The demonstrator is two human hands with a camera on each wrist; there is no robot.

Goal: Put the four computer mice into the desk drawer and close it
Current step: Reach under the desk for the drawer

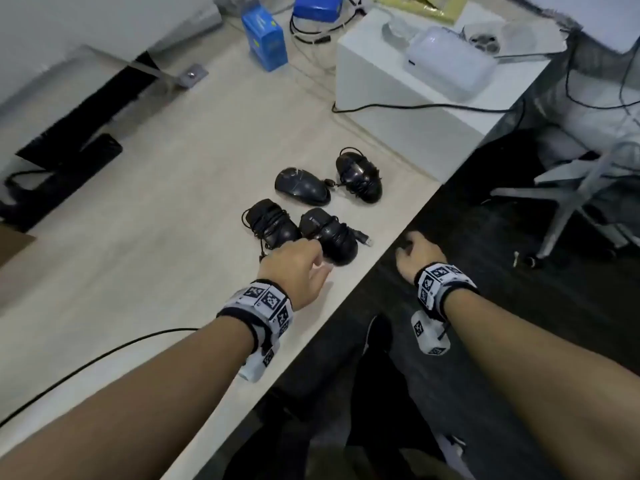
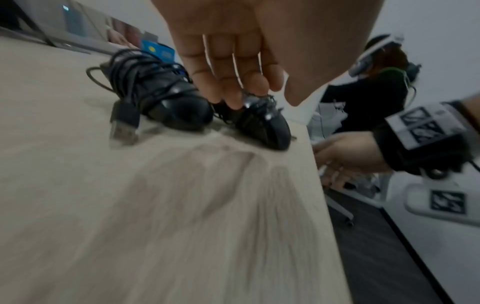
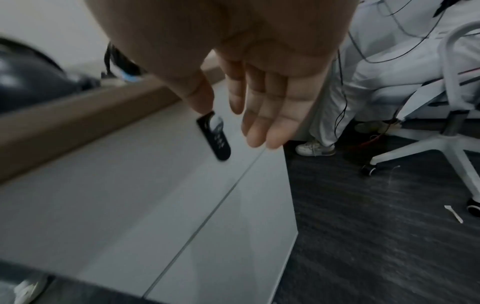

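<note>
Four black computer mice with cords wound round them lie on the pale wood-grain surface [image 1: 145, 209] near its right edge: the two far mice [image 1: 301, 186] [image 1: 360, 177] side by side, and the two near mice [image 1: 273, 223] [image 1: 330, 235] closer to the person. The head view alone shows all four; the left wrist view shows only two. The left hand [image 1: 292, 271] reaches over the near pair, its grip apart, fingertips [image 2: 235, 102] at one mouse. Only the right wrist view shows the white drawer front [image 3: 124, 185] below the surface edge, where the right hand [image 3: 259, 92] hovers with its grip apart beside a black oval tab [image 3: 215, 136].
</note>
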